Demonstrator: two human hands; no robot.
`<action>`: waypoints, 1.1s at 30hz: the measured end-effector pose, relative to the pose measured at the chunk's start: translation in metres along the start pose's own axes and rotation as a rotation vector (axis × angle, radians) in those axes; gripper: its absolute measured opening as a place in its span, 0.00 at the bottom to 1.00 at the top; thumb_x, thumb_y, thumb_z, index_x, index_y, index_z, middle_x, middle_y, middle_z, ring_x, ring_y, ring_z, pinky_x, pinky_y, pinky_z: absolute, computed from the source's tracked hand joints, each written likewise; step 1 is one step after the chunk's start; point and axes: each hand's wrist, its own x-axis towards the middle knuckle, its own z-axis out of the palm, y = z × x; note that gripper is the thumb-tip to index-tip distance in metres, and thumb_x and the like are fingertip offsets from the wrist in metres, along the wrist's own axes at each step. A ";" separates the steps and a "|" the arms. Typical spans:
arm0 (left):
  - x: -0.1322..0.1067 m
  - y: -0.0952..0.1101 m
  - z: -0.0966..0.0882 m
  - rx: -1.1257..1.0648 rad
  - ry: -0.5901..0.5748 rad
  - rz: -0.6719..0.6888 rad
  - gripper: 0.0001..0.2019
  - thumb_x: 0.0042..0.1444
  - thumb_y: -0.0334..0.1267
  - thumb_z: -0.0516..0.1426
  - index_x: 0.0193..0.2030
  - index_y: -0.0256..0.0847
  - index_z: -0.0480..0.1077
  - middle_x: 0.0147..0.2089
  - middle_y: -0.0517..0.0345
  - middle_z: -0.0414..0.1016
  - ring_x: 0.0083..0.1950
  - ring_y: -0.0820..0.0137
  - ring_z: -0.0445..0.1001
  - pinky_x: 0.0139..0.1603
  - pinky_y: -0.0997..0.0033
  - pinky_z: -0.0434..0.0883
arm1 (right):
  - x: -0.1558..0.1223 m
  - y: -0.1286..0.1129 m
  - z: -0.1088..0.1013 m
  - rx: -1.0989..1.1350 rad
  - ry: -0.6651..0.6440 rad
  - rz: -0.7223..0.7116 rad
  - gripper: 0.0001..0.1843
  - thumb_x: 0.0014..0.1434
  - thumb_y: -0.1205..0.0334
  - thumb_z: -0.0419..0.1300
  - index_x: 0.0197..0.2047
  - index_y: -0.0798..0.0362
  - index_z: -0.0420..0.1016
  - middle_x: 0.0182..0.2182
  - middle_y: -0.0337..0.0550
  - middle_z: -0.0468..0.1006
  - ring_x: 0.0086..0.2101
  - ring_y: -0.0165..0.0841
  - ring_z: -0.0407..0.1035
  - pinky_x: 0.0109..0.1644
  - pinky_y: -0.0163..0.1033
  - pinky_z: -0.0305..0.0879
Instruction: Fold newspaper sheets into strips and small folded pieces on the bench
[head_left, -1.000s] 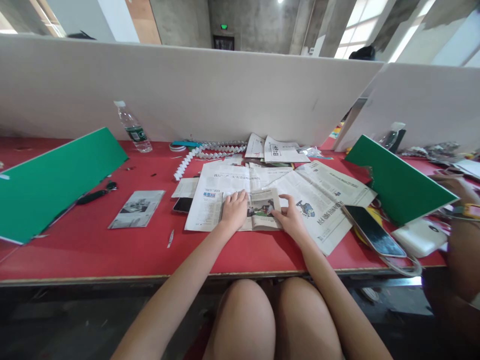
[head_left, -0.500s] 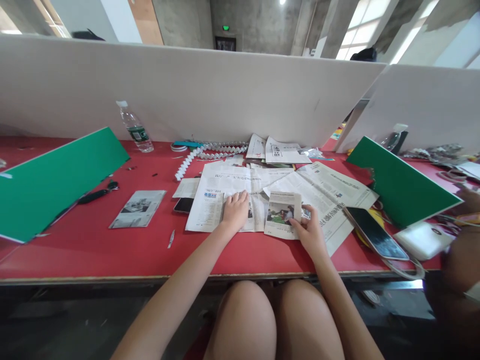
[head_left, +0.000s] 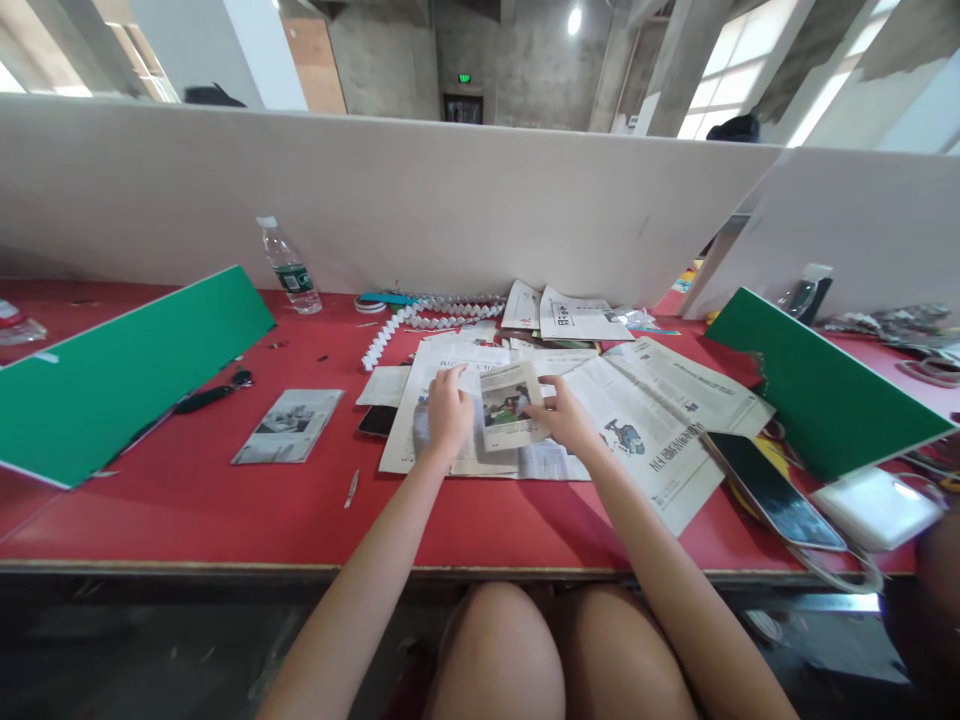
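My right hand point(head_left: 561, 412) grips the right edge of a small folded newspaper piece point(head_left: 510, 405) with a colour photo on it. The piece is held over larger newspaper sheets point(head_left: 405, 440) spread on the red table. To its left, my left hand point(head_left: 450, 410) has its fingers apart and holds nothing, just above the sheets. Another newspaper sheet point(head_left: 660, 450) lies slanted on the right. Farther left, a folded newspaper piece point(head_left: 289, 425) rests flat on the table.
A water bottle point(head_left: 289, 268) stands at the back left, near a white folded-paper chain point(head_left: 390, 340). Green boards point(head_left: 150, 375) flank the workspace on both sides. A phone point(head_left: 772, 490) and a white box-like device point(head_left: 877, 508) lie at the right. A pale partition point(head_left: 450, 210) runs behind.
My right hand has brought the small newspaper piece leftward and up off the sheets. My left hand has lifted from the newspaper and shifted slightly left. The view has tilted up a little.
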 end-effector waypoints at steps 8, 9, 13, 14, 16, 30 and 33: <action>-0.004 0.002 -0.013 0.481 -0.226 -0.149 0.22 0.62 0.48 0.44 0.42 0.31 0.71 0.42 0.38 0.74 0.47 0.53 0.71 0.45 0.56 0.67 | -0.013 0.013 0.032 -0.251 -0.048 -0.035 0.25 0.48 0.58 0.60 0.50 0.49 0.60 0.24 0.35 0.74 0.27 0.35 0.70 0.28 0.35 0.59; -0.005 0.004 -0.013 0.490 -0.250 -0.146 0.23 0.61 0.49 0.45 0.43 0.30 0.70 0.43 0.37 0.74 0.47 0.53 0.71 0.44 0.57 0.67 | -0.013 0.015 0.032 -0.250 -0.052 -0.037 0.25 0.48 0.58 0.60 0.50 0.49 0.61 0.23 0.35 0.73 0.26 0.35 0.69 0.28 0.35 0.58; -0.010 0.014 -0.011 0.443 -0.346 -0.074 0.21 0.59 0.49 0.50 0.46 0.30 0.68 0.48 0.36 0.71 0.50 0.53 0.70 0.45 0.60 0.67 | -0.014 0.018 0.030 -0.235 -0.054 -0.081 0.25 0.48 0.56 0.59 0.50 0.49 0.62 0.17 0.29 0.66 0.22 0.33 0.65 0.26 0.34 0.54; -0.011 0.015 -0.010 0.413 -0.357 -0.059 0.20 0.59 0.47 0.51 0.46 0.30 0.67 0.48 0.37 0.71 0.50 0.54 0.70 0.45 0.61 0.67 | -0.014 0.019 0.030 -0.234 -0.050 -0.089 0.24 0.48 0.56 0.59 0.50 0.49 0.62 0.16 0.28 0.64 0.21 0.32 0.64 0.26 0.33 0.53; -0.011 0.017 -0.008 0.321 -0.369 -0.060 0.15 0.59 0.43 0.51 0.46 0.32 0.66 0.47 0.39 0.72 0.49 0.55 0.71 0.44 0.62 0.67 | -0.015 0.019 0.029 -0.217 -0.050 -0.095 0.25 0.48 0.56 0.60 0.49 0.49 0.62 0.15 0.27 0.63 0.20 0.32 0.63 0.25 0.33 0.53; -0.006 0.029 -0.004 -1.070 -0.165 0.082 0.12 0.55 0.45 0.57 0.40 0.39 0.70 0.41 0.54 0.76 0.45 0.66 0.72 0.48 0.68 0.67 | -0.006 0.019 0.019 0.060 0.195 -0.484 0.15 0.61 0.52 0.49 0.43 0.51 0.70 0.39 0.45 0.76 0.43 0.40 0.68 0.48 0.44 0.62; -0.006 0.029 -0.002 -1.040 -0.117 0.088 0.12 0.54 0.44 0.58 0.42 0.40 0.70 0.44 0.53 0.74 0.48 0.65 0.70 0.52 0.66 0.65 | -0.005 0.018 0.018 0.095 0.207 -0.505 0.14 0.61 0.53 0.50 0.43 0.51 0.69 0.38 0.44 0.76 0.43 0.40 0.67 0.48 0.45 0.62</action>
